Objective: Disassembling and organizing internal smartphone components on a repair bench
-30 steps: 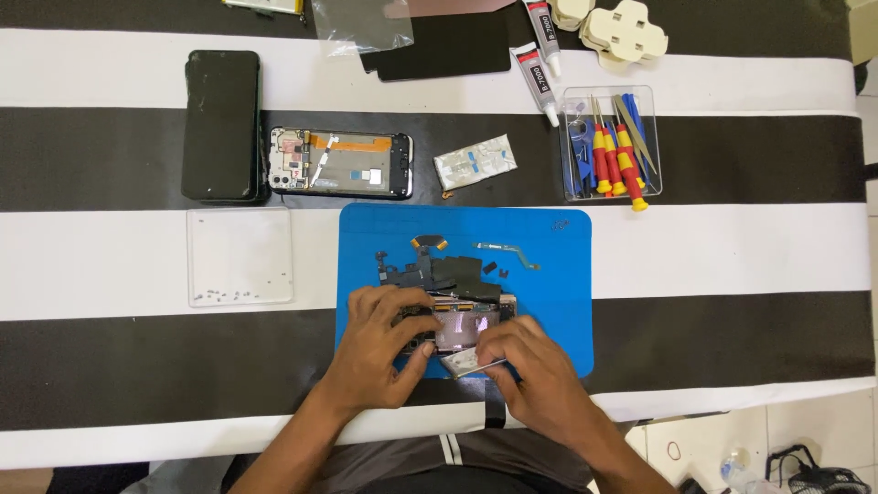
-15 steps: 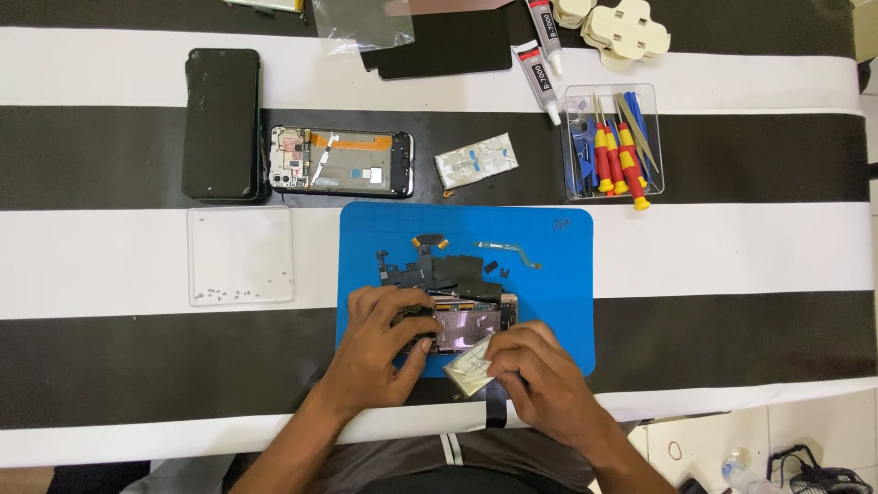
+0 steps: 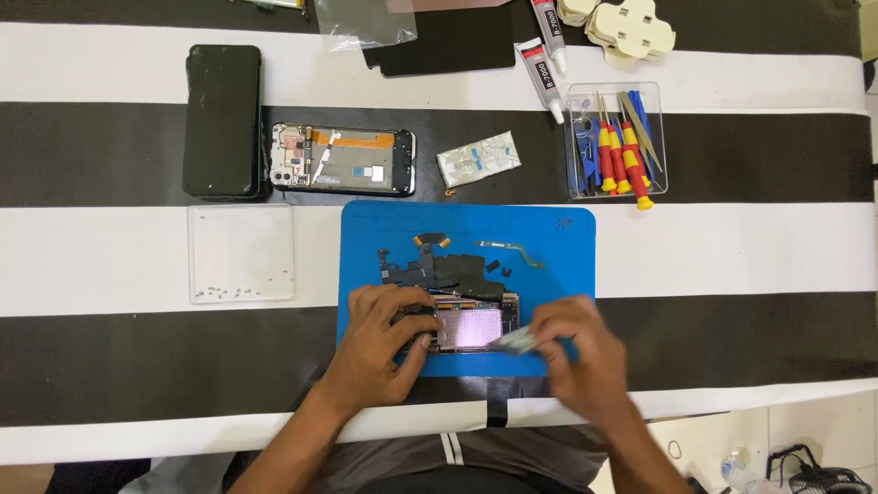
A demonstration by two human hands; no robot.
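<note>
An opened phone body (image 3: 471,327) lies near the front of a blue work mat (image 3: 558,238). My left hand (image 3: 380,343) rests on its left end and holds it down. My right hand (image 3: 581,352), blurred by motion, is just right of the phone and pinches a small pale packet or film piece (image 3: 517,340). Several removed black parts and flex cables (image 3: 448,267) lie on the mat behind the phone.
A second opened phone (image 3: 340,160) and a black phone (image 3: 222,121) lie at the back left. A clear tray with tiny screws (image 3: 242,254) sits left of the mat. A clear box of screwdrivers and tweezers (image 3: 615,142), glue tubes (image 3: 540,73) and a small packet (image 3: 478,158) stand behind.
My right hand has moved right, off the phone, taking the small pale piece with it. My left hand has stayed on the phone's left end.
</note>
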